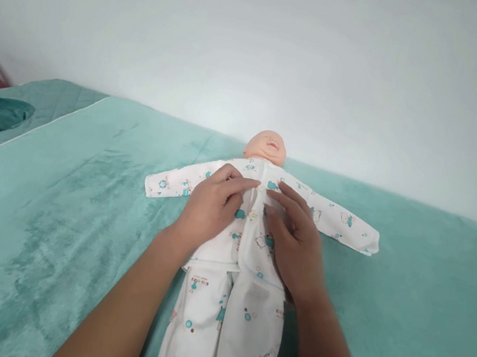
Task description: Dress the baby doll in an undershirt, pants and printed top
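The doll [267, 146] lies face up on the green cloth [400, 330]. The left hand [214, 204] and right hand [296, 232], grip loose and spread, seem to fix the shirt's [252, 230] front; next calls for lined-up edges.

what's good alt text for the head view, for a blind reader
A person's left hand and right hand are at the front of a white printed top on a doll lying face up, sleeves spread. The doll wears matching trousers and lies on a teal cover.
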A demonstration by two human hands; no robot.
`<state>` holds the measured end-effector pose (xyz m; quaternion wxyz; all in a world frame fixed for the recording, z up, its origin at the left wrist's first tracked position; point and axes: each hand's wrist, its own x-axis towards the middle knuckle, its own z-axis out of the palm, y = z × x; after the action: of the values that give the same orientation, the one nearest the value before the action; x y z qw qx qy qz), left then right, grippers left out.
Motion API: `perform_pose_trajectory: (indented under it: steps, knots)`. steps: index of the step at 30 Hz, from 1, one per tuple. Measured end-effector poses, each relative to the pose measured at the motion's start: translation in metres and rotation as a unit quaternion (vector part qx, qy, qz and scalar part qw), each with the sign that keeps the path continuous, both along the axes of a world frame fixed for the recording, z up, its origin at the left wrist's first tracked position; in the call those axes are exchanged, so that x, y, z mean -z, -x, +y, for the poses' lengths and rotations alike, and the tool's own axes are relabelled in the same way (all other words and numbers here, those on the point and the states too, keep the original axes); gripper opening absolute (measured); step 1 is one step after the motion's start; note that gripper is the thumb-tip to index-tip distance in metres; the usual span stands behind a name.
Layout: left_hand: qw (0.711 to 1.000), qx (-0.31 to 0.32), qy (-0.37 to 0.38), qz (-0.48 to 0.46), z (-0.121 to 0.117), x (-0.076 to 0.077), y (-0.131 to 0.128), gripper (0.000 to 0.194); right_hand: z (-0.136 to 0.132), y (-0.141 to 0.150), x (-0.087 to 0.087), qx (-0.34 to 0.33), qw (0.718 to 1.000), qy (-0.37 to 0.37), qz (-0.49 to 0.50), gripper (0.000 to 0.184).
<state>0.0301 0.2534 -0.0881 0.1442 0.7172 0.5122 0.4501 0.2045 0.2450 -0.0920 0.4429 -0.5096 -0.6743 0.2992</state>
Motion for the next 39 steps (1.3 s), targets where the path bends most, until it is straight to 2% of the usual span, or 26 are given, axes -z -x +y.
perform_pose_trajectory:
  steps: [8,13,15,18,20,23,28,33,37,39]
  knots:
    - [0.999,-0.033,0.009,-0.003,0.0,-0.002,0.0,0.03,0.003,-0.001,-0.002,0.065,0.997,0.03,0.024,0.035]
    - [0.995,-0.088,0.0,0.055,0.004,0.003,0.006,0.022,0.009,-0.004,-0.001,0.091,0.992,0.088,0.016,0.043]
    - [0.984,-0.148,0.007,0.1,0.009,0.008,0.012,0.024,0.014,-0.011,0.003,0.095,0.992,0.085,0.0,0.046]
    - [0.952,-0.243,0.065,0.174,0.017,0.018,0.025,0.035,0.025,-0.029,0.014,0.107,0.991,0.043,-0.064,0.051]
    - [0.936,-0.261,0.098,0.215,0.019,0.025,0.034,0.043,0.033,-0.042,0.022,0.127,0.983,0.024,-0.127,0.052]
    - [0.926,-0.251,0.114,0.257,0.011,0.033,0.053,0.047,0.043,-0.059,0.032,0.166,0.966,0.028,-0.197,0.052]
    - [0.891,-0.309,0.184,0.277,-0.013,0.035,0.099,0.038,0.052,-0.073,0.039,0.211,0.955,0.021,-0.207,0.052]
    - [0.887,-0.356,0.174,0.238,-0.022,0.036,0.122,0.038,0.055,-0.096,0.032,0.268,0.924,0.082,-0.259,0.061]
    - [0.908,-0.356,0.173,0.136,-0.02,0.037,0.121,0.035,0.053,-0.128,0.026,0.279,0.901,0.128,-0.306,0.076]
    - [0.924,-0.353,0.136,0.062,-0.018,0.036,0.12,0.032,0.05,-0.141,0.024,0.277,0.896,0.14,-0.318,0.076]
